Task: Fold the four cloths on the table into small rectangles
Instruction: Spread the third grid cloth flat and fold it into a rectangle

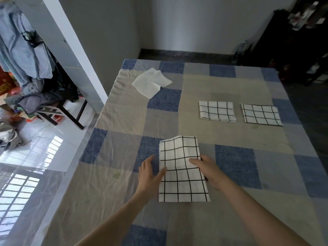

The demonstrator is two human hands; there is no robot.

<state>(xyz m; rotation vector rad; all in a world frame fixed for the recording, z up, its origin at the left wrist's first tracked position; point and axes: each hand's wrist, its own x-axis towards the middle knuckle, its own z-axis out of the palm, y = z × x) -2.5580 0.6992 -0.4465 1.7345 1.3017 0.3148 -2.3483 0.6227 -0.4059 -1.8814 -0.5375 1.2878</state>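
Note:
A white cloth with a black grid (181,183) lies as a long narrow strip in front of me on the table (124,110), its far end slightly lifted. My left hand (150,173) rests at its left edge with the thumb on the fabric. My right hand (205,167) grips its right edge at mid-length, thumb on top. Two grid cloths lie folded into small rectangles further back, one (216,111) at centre right and another (261,115) to its right. A plain white cloth (151,82) lies loosely crumpled at the far left.
The table carries a blue, grey and beige checked cover. A chair (58,107) piled with clothes stands left of the table by a white pillar. Dark furniture (292,41) stands at the back right. The floor at left is glossy tile.

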